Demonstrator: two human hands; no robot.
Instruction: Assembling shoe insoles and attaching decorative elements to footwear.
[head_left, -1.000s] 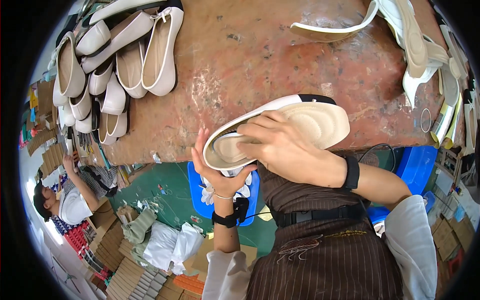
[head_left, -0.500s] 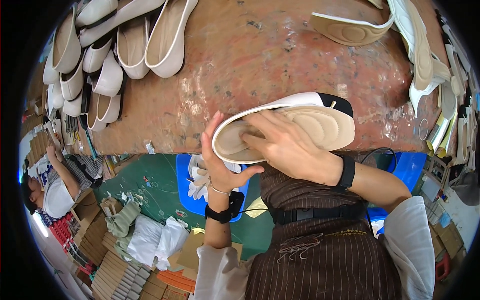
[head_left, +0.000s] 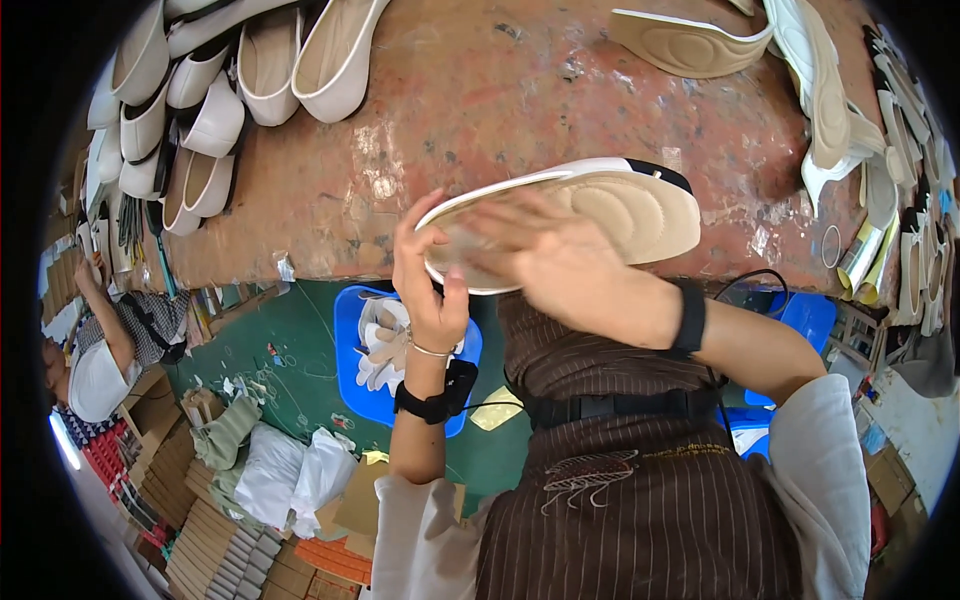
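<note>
A white flat shoe (head_left: 592, 167) with a black heel part lies sideways at the table's near edge, its opening turned toward me. My left hand (head_left: 432, 290) grips it by the toe end, with fingertips over the rim and the thumb near the lower side. Inside the shoe, a beige cushioned insole (head_left: 650, 222) with curved stitched ridges shows at the heel end. Over the toe half of the insole is my right hand (head_left: 565, 265); its fingers are smeared by motion, so their shape and exact contact cannot be made out.
Finished-looking pale shoes (head_left: 335, 70) are heaped at the table's far left. Loose insoles (head_left: 690, 50) lie at the far right, near more shoes (head_left: 915, 230). Below the edge stands a blue bin (head_left: 350, 385) holding white pieces. Another person (head_left: 100, 360) is at the left.
My right hand's fingers, bent into the toe before, are now blurred and raised higher over the insole. My left hand's fingers have curled over the rim. The view has shifted slightly.
</note>
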